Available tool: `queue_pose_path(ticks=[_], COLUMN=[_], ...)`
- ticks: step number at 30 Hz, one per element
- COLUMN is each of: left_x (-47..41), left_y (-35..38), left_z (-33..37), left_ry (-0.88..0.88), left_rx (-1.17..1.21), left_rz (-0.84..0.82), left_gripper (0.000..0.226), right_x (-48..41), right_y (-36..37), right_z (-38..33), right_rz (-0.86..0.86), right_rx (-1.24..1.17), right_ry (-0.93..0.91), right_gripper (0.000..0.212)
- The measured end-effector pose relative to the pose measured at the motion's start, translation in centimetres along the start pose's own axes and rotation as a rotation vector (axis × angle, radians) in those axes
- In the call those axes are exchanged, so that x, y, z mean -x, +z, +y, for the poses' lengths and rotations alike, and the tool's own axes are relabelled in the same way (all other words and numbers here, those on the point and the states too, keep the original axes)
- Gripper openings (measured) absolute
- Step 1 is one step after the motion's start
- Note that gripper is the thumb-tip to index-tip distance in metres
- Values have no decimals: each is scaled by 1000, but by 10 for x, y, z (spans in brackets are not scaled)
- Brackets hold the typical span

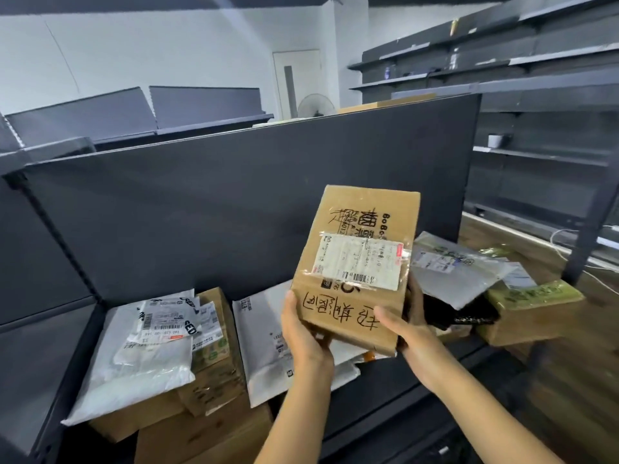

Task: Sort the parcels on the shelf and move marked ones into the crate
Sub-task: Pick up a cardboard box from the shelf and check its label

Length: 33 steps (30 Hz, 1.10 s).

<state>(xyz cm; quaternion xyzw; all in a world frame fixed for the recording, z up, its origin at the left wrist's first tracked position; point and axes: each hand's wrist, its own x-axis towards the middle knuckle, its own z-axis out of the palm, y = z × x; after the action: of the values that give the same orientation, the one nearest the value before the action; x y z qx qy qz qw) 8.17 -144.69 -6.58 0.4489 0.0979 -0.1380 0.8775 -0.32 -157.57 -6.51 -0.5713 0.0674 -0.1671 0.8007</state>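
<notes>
A brown cardboard parcel (pixel 360 236) with a white shipping label and black handwritten marks is raised above the dark shelf (pixel 385 380), its top tilted away from me. My left hand (pixel 303 333) grips its lower left corner and my right hand (pixel 407 324) grips its lower right edge. On the shelf lie other parcels: a white poly bag (pixel 140 356) on cardboard boxes at left, a white mailer (pixel 261 343) beneath the held box, and a grey-white mailer (pixel 452 272), a black bag (pixel 462 313) and a green-topped box (pixel 529 309) at right. No crate is in view.
The shelf's dark back panel (pixel 234 202) rises right behind the parcels. More dark shelving (pixel 536 95) lines the right wall and stands at the far left. A wooden floor (pixel 569 380) shows at the lower right, and a white door (pixel 294 82) far behind.
</notes>
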Motion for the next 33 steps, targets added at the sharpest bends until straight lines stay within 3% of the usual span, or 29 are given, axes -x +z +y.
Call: queue_pose_path(ticks=[4,7,8,12,14,16,18,22,24,26,29,33], left_x=[12,12,7,-11,-21,-27,-28,-25,-23,-19,-13,-8], left_y=[-13,-29,-33,-24,-21,-20,-21,-16,-15,-13,-10,-10], left_z=[-14,-2,6,44,52,48,40,23,16,11,2,-11], left_ry=[-5,-45,-60,-18,38,57,73,120,161,191,219,197], left_rx=[-48,-295,-357,-360,-372,-337,-284,-172,-84,-23,11,43], left_rz=[-83,-311,-382,-522,-542,-528,-487,-408,-371,-306,-257,-213], left_gripper=[57,102,108,69,84,92,85,83,74,67,75,73], right_x=[-6,-9,-9,-5,-3,-3,-2,-9,-8,1,21,35], right_y=[-14,-33,-39,-55,-57,-60,-63,-68,-68,-65,-51,-31], right_z=[-11,-28,-34,-54,-59,-60,-61,-54,-43,-25,7,29], right_rz=[-35,-89,-109,-223,-279,-338,-331,-38,127,187,151,113], right_rx=[5,49,48,71,123,170,204,149,47,-79,-209,-151], right_ry=[-18,4,14,67,108,128,133,41,7,14,35,88], right_gripper=[113,100,91,71,68,68,75,100,101,99,109,120])
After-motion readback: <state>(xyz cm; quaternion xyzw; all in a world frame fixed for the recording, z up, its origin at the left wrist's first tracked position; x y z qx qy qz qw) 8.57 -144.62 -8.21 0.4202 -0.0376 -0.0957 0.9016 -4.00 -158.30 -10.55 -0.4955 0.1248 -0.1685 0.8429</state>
